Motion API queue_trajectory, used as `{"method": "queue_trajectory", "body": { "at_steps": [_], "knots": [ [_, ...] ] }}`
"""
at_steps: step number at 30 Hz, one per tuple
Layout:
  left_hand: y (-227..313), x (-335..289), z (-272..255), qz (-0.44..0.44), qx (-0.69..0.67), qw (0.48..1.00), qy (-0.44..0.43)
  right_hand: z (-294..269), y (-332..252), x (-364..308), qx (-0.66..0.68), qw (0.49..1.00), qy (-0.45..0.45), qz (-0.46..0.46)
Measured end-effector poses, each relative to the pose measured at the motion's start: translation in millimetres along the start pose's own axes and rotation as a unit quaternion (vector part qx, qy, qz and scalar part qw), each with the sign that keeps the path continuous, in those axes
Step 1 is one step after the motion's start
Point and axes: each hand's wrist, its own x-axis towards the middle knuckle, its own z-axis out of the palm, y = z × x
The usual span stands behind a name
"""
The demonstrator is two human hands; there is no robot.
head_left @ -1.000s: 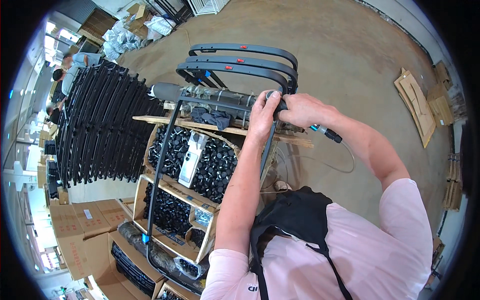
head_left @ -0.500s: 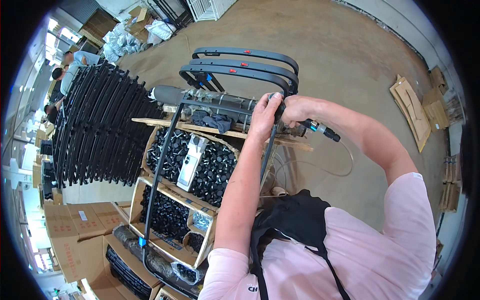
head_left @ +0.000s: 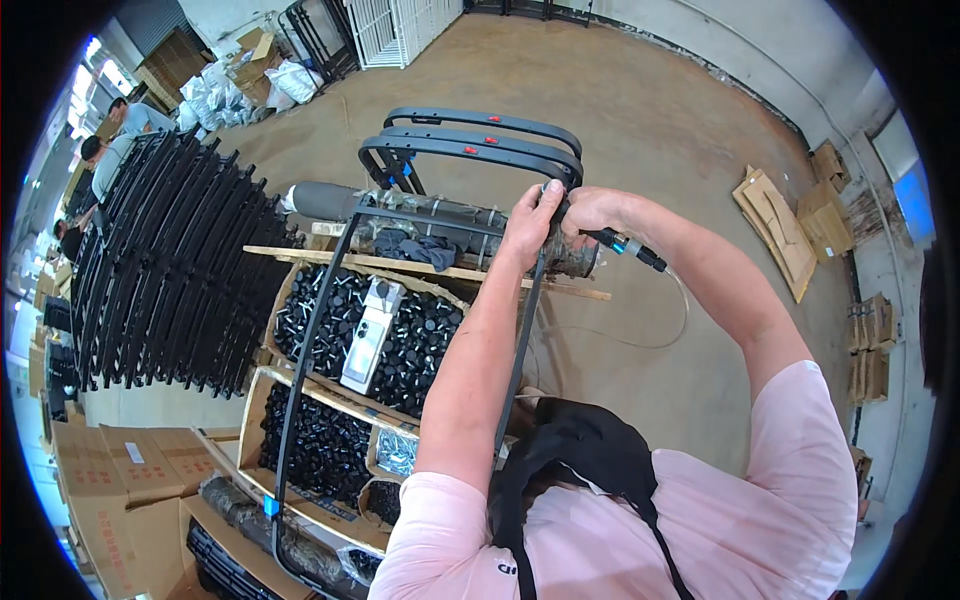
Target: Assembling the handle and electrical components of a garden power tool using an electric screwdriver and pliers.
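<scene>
A black tubular metal frame (head_left: 318,320) stands in front of me, its two long legs running back toward my body. My left hand (head_left: 528,228) is closed around the frame's far right corner, thumb on top. Right beside it, my right hand (head_left: 592,214) is wrapped round an air-powered driver (head_left: 630,246) with a teal ring and a thin hose at its rear. The driver's front end is hidden between my hands at the corner. Behind them, several curved black frames (head_left: 470,140) with small red patches rest on a wrapped roller-like bar (head_left: 425,208).
Below the frame are a box of black-headed bolts (head_left: 415,345) with a white phone-like device (head_left: 372,335) on it, and a wooden tray (head_left: 250,425) of small black parts. Stacked black frames (head_left: 170,270) stand left, with people beyond. Cardboard boxes (head_left: 110,480) sit near left.
The whole view has shifted, with the surroundings sliding left and slightly down. Both hands stay at the frame's corner, and the driver is still in my right hand.
</scene>
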Motion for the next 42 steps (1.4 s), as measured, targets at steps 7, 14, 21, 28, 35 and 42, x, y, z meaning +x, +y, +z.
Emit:
{"method": "queue_trajectory", "body": {
  "at_steps": [7, 14, 21, 28, 35, 42],
  "knots": [
    [61, -2, -72, 0.052, -0.059, 0.997, 0.010, 4, -104, -1, -0.058, 0.991, 0.022, -0.115],
    [130, 19, -219, 0.125, 0.003, 0.969, 0.211, 27, -244, 103, -0.161, 0.957, 0.023, -0.240],
    [172, 41, -304, 0.110, 0.030, 0.938, 0.328, 41, -335, 188, -0.212, 0.936, 0.005, -0.282],
    [149, 46, -345, 0.123, 0.000, 0.922, 0.366, 60, -350, 225, -0.225, 0.924, -0.036, -0.307],
    [145, 47, -341, 0.137, 0.000, 0.919, 0.371, 63, -351, 235, -0.246, 0.917, -0.037, -0.311],
    [143, 44, -339, 0.158, 0.009, 0.910, 0.384, 64, -353, 227, -0.290, 0.905, -0.032, -0.309]
  ]
}}
